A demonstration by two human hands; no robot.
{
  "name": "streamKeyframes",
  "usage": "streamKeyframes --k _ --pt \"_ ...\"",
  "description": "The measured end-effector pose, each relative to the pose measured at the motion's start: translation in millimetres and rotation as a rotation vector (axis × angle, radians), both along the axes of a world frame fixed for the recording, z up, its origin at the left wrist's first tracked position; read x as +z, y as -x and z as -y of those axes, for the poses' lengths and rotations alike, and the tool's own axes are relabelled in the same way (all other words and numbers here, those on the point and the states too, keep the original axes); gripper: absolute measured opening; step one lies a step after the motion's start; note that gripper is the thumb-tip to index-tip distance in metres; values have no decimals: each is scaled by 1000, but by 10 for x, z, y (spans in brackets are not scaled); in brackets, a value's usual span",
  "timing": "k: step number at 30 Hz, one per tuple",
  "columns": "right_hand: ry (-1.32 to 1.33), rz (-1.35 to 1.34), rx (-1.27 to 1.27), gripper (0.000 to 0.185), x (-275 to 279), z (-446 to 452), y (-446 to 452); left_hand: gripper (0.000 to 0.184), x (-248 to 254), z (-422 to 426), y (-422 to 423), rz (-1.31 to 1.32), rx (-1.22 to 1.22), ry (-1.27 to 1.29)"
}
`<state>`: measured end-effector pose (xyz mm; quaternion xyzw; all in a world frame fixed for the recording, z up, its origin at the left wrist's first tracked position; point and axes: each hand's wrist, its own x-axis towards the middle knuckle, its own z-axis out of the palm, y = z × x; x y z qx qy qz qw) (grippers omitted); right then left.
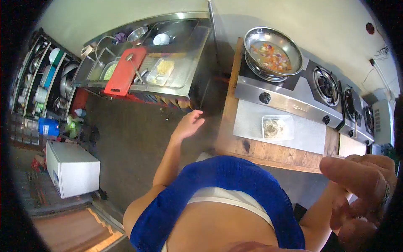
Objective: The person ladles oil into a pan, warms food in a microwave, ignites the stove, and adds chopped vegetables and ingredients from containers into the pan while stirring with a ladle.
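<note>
My left hand [189, 124] hangs over the floor between the sink counter and the stove table. It holds nothing, and its thumb and fingers are apart. Close to the camera, at the lower right, my right hand [363, 193] is raised with loosely bent fingers that stand apart. A ring shows on one finger, and I see no object in this hand. On the stove, a steel wok [273, 52] contains chopped orange and purple pieces in some liquid. In front of the burners, a clear plastic tub [278, 127] with pale, powdery contents rests on the wooden table [273, 152].
At the left, a red cutting board [125, 71] carrying a spoon lies across the steel sink counter [197, 63]. Beside it is a plastic tub of pale shreds [163, 72]. A dish rack [44, 80] and a white box [73, 168] stand farther left.
</note>
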<state>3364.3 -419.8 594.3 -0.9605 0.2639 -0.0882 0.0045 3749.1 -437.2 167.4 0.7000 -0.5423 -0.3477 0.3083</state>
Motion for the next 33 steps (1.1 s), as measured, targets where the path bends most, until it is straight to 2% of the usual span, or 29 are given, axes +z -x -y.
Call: streamKeyframes --k 8,11,12,13,14,15,16,18,19,20,22,26,30,33 --pt "42 -38 -146 16 -51 -378 -706 43 -222 140 -679 -13 -97 -60" --pt "95 -41 -237 16 -335 -336 -837 43 -298 237 -790 -21 -133 -50" --pt "111 133 -229 21 -705 -31 -774 44 -346 233 -795 -29 -152 -48" --pt "478 341 -371 22 -1200 202 -977 44 -385 246 -833 -66 -162 -39" --pt "-43 387 -363 14 -1437 666 -979 44 -394 246 -882 -77 -179 -33" --pt "-297 495 -538 9 -1656 871 -1177 44 -401 219 -914 -54 -170 -48" --pt "-261 381 -511 15 -2404 1395 -1022 44 -407 226 -947 -31 -156 -56" --pt "-245 420 -615 15 -3846 2108 -824 43 -452 171 -1062 -9 -159 -48" --pt "-83 394 -647 20 -4180 2154 -891 43 -417 152 -1103 15 -157 -66" --pt "-57 339 -661 32 -4564 2295 -860 43 -374 129 -1144 41 -152 -80" --pt "-67 328 -841 40 -4729 2308 -1032 43 -404 83 -1264 39 -120 -62" --pt "-56 377 -856 41 -4875 2361 -1111 44 -484 -22 -1571 15 1 -67" --pt "35 411 -850 34 -5024 2382 -1073 42 -700 -28 -2111 20 180 -69" --pt "85 411 -820 33 -5037 2380 -1079 41 -687 -20 -2451 136 289 21"
